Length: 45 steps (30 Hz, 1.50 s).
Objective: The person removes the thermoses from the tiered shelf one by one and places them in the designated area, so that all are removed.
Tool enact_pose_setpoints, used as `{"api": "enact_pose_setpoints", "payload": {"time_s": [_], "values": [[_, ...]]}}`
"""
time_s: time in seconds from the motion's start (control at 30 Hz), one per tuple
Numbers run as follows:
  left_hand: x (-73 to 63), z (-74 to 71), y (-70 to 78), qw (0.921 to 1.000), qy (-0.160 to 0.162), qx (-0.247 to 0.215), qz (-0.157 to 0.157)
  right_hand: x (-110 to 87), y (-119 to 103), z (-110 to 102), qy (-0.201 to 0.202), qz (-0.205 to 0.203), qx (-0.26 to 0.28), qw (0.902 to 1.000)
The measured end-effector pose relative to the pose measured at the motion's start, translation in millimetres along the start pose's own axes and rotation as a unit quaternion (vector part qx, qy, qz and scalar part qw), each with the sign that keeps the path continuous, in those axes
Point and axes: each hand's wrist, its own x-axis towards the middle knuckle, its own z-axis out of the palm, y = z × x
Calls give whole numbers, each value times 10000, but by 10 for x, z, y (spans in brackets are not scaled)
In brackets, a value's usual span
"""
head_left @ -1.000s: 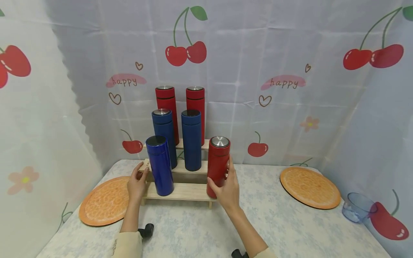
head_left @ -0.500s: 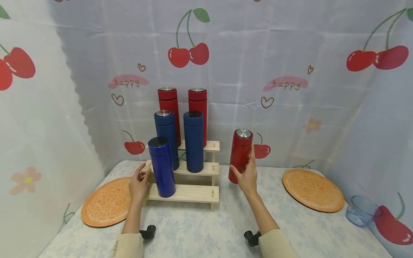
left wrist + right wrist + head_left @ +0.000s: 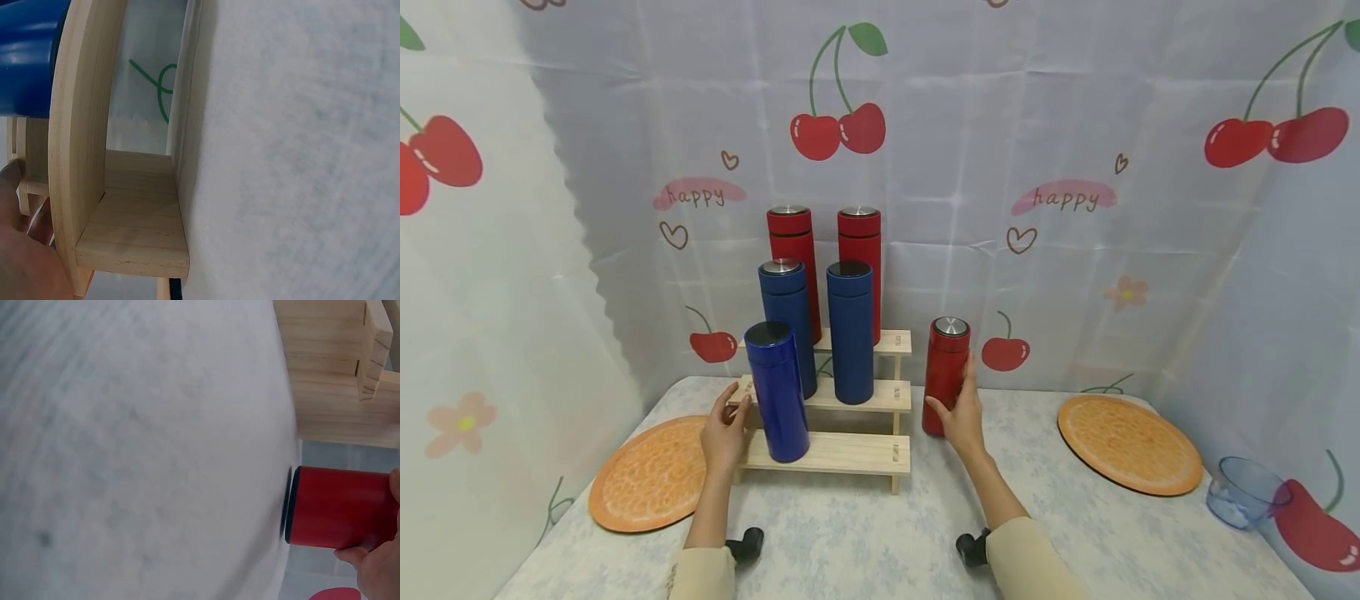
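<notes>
Gripping a red bottle upright, the right hand holds it just to the right of a wooden rack, apart from it; whether its base touches the table is hard to tell. The left hand pinches the left end of the rack's middle shelf, beside a glossy blue bottle standing on the bottom shelf.
</notes>
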Motion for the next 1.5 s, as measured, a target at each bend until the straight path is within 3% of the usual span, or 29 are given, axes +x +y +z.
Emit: {"api": "enact_pose_setpoints", "payload": {"time_s": [0.4, 0.67, 0.8, 0.97, 1.1, 1.33, 1.5], "values": [[20, 63, 21, 9999, -101, -41, -35, -23, -36, -46, -62, 58, -447, 9990], [15, 53, 30, 10000, -75, 17, 17, -92, -99, -85, -91, 394, -92, 9991], [17, 49, 0, 9999, -88, -47, -65, -157, -223, -74, 386, 411, -4, 9984], [21, 39, -18, 9999, -64, -45, -91, -268, -504, 41, 1394, 0, -186, 9901], [22, 23, -24, 10000, 11, 59, 7, -361, -811, 204, 1674, -416, 22, 9850], [0, 5, -20, 9999, -9, 78, 95, -445, -1311, 547, 868, -1487, 874, 9812], [0, 5, -21, 9999, -70, 93, 31, -434, -1571, 801, -278, -1631, 905, 9821]]}}
